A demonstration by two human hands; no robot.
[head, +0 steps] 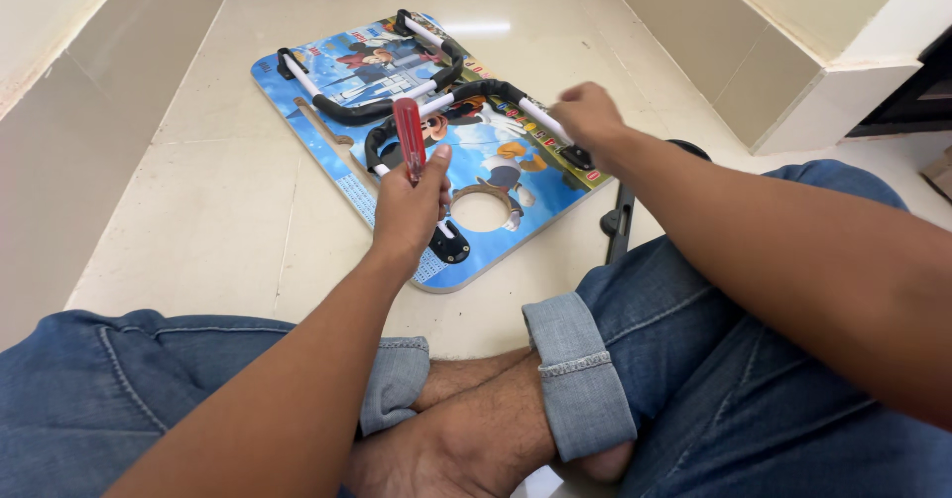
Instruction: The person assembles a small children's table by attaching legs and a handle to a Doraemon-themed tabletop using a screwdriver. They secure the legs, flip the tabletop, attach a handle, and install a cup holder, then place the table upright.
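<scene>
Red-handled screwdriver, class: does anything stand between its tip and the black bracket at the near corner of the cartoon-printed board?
Hard to settle. The left hand grips the red-handled screwdriver upright and hides its shaft and tip. The black bracket lies just below the hand on the board, with nothing visible between them. The right hand rests farther off, on a black-and-white folding leg.

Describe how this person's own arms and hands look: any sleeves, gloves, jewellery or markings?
Both forearms are bare up to the picture's edge, so no sleeves show. The left hand and the right hand wear no gloves, and no rings, watch or bands are visible. Neither wrist shows any markings. The only clothing in view is blue denim jeans with rolled cuffs.
</scene>
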